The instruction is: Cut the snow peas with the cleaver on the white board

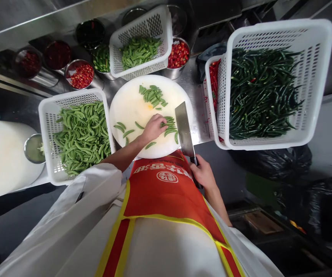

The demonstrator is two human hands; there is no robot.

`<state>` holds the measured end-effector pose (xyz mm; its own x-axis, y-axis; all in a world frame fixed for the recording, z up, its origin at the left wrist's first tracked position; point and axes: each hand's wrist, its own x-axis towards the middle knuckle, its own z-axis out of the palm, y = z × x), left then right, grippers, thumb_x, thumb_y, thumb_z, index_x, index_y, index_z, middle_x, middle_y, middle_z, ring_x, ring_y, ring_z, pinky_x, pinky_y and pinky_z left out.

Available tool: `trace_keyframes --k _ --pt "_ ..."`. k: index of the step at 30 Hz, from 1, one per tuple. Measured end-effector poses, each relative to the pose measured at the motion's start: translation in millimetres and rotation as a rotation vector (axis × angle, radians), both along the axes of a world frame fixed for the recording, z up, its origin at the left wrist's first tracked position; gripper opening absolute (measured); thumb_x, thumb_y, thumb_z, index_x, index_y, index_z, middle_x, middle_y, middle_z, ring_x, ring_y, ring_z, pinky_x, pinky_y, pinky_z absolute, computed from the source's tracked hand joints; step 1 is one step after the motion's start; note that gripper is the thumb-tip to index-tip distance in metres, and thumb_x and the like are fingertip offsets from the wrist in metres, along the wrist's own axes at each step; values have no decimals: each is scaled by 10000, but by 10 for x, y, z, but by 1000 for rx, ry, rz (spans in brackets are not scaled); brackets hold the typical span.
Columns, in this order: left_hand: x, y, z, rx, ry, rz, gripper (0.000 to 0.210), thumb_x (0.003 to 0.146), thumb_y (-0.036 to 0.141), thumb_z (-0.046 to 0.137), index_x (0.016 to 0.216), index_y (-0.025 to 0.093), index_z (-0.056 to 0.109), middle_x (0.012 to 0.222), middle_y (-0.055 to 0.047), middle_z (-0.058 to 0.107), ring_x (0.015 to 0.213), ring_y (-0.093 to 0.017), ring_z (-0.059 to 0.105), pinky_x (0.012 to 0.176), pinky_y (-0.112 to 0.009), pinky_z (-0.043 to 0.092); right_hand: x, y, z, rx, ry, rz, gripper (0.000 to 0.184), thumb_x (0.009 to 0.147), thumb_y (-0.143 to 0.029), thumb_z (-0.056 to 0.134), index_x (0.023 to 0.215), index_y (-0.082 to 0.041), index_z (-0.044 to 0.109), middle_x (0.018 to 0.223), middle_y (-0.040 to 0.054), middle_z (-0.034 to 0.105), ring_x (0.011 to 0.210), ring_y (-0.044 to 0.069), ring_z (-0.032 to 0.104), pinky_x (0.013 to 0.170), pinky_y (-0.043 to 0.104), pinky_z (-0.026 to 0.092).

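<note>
My left hand (pixel 153 128) is over the round white cutting board (pixel 125 102), its fingers curled and closed on the end of a small row of green pea pods (pixel 170 122). My right hand (pixel 203 172) grips the black handle of a cleaver (pixel 184 125) at the board's right edge. The wide blade stands just right of the pods. A pile of cut pea pod pieces (pixel 153 95) lies towards the back of the board. Several loose pods, such as one pod (pixel 128 133), are scattered left of my left hand.
Left of the board stands a white basket (pixel 108 115) of whole pods. Behind it is another basket (pixel 116 67) of cut pods, among metal pots of chopped red peppers (pixel 82 75). A large basket (pixel 272 143) of dark green chilies stands right, beside a smaller one (pixel 209 88) of red chilies.
</note>
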<state>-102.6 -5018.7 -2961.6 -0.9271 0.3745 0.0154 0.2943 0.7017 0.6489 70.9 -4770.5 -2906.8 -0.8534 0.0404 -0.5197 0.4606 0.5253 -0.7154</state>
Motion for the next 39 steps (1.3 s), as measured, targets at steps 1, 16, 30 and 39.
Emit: trace_keyframes --k 1,16,30,39 --pt "42 17 30 -26 31 -18 77 916 222 684 977 179 663 1110 -70 641 1097 -204 583 1001 -345 483 -4 5 3 1 0 3 315 857 -404 527 1036 -191 675 614 -49 529 515 141 459 531 258 365" --pt "657 256 154 -450 30 -318 234 997 181 481 1079 211 698 1079 -87 650 966 -230 638 833 -352 516 -80 68 53 41 7 49 375 839 -405 521 1092 -185 690 628 -44 546 510 140 436 540 266 370" --pt "320 229 118 -270 60 -258 236 1004 219 502 968 170 730 1047 -108 664 1052 -250 605 952 -390 489 -64 65 19 50 0 44 299 836 -429 528 984 -200 652 593 -44 538 517 153 450 529 271 360" --pt "577 -581 247 -351 -177 -113 313 880 357 721 1150 201 696 1159 -93 660 1069 -258 640 918 -360 541 -73 81 -7 43 41 47 274 839 -433 542 938 -202 651 642 -27 556 595 163 460 579 276 364"
